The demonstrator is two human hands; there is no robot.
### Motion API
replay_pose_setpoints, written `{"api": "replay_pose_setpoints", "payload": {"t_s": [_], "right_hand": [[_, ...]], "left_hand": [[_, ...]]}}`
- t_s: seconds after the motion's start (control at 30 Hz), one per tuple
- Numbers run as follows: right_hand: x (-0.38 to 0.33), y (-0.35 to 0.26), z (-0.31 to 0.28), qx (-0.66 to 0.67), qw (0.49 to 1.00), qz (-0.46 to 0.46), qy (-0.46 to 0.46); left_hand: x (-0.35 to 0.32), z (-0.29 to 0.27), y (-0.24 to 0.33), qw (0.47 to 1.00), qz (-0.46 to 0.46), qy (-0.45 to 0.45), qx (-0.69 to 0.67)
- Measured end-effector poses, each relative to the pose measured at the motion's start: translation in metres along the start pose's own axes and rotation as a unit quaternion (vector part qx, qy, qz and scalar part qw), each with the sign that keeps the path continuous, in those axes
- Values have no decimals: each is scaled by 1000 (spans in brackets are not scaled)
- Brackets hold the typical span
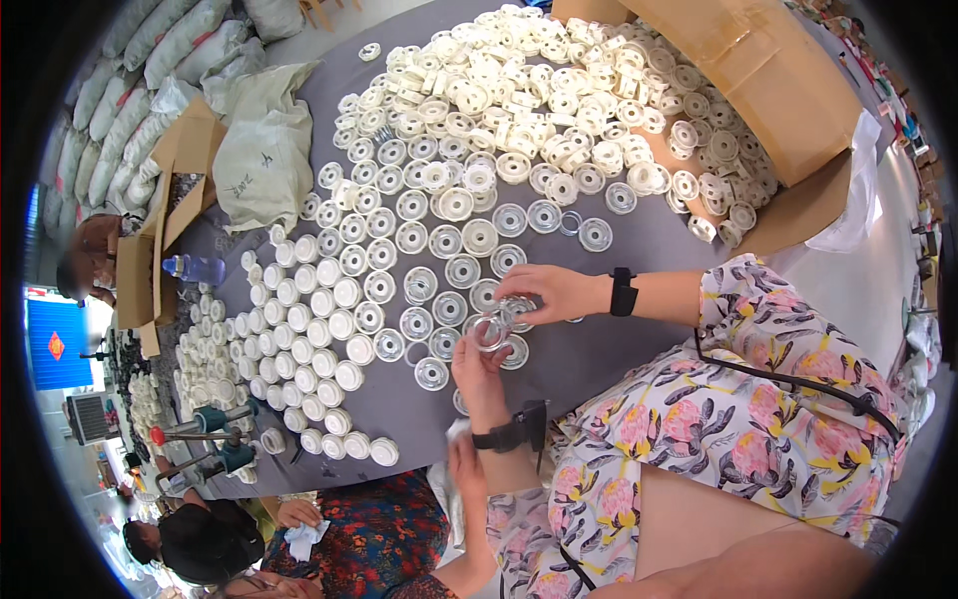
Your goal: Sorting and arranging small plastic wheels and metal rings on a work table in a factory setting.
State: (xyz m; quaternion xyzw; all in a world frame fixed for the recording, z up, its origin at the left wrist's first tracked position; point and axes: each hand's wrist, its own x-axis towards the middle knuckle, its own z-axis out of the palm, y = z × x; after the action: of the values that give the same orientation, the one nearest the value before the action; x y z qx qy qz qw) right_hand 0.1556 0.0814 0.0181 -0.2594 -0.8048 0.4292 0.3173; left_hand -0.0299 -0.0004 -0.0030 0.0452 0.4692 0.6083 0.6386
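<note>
My left hand point(479, 374) pinches a clear round ring point(489, 333) at its lower edge, held above the grey table. Close beside it, my right hand point(549, 293) has its fingers closed on a clear round disc point(516, 307). The two pieces overlap in this view, so I cannot tell whether they touch. Around both hands lie white wheel-shaped parts with clear tops, such as one point(431, 373) near my left hand and another point(509, 221) beyond my right. A loose clear ring point(571, 222) lies among them.
White wheel-shaped parts point(519, 90) are heaped at the far side, by a large cardboard box point(758, 80). Rows of white capped parts point(314, 359) cover the left. A hand press point(215, 434), a blue bottle point(195, 269) and a pale sack point(264, 150) stand there. Co-workers sit lower left.
</note>
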Motion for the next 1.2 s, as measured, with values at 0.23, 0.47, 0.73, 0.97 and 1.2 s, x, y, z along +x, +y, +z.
{"api": "replay_pose_setpoints", "payload": {"t_s": [0.23,0.47,0.73,0.97,1.2], "right_hand": [[1,-7,-13,-91,989,-78,-82],[10,13,-37,59,995,75,37],[12,20,-68,60,979,192,-42],[11,23,-48,-29,992,112,50],[10,15,-40,506,759,397,105]], "left_hand": [[52,28,20,968,-33,-78,235],[65,46,11,981,-144,-59,115],[78,74,12,908,-36,-201,366],[67,75,-2,957,90,-116,250],[41,101,-7,959,166,-108,201]]}}
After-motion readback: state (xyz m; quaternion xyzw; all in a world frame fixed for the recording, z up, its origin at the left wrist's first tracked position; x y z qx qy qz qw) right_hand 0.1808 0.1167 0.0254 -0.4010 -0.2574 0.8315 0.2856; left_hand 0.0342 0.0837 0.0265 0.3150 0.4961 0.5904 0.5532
